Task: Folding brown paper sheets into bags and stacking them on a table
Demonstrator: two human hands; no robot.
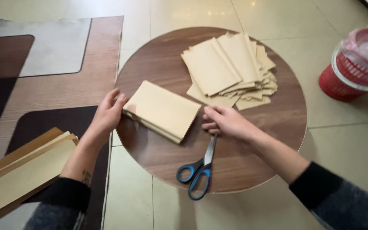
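A neat stack of tan paper sheets [162, 109] lies on a round brown wooden table [252, 157]. My left hand [107, 115] presses against the stack's left end, fingers curled on its edge. My right hand [226, 122] rests on the table at the stack's right end, fingertips touching it. A looser pile of tan folded sheets [228, 68] is spread at the far side of the table. Scissors with blue and black handles [200, 168] lie shut near the front edge, blade tips under my right hand.
A red basket with a pink plastic liner [356, 64] stands on the tiled floor at the right. A patterned brown and grey rug [52, 76] lies at the left. Large tan sheets [20, 170] are piled at the lower left.
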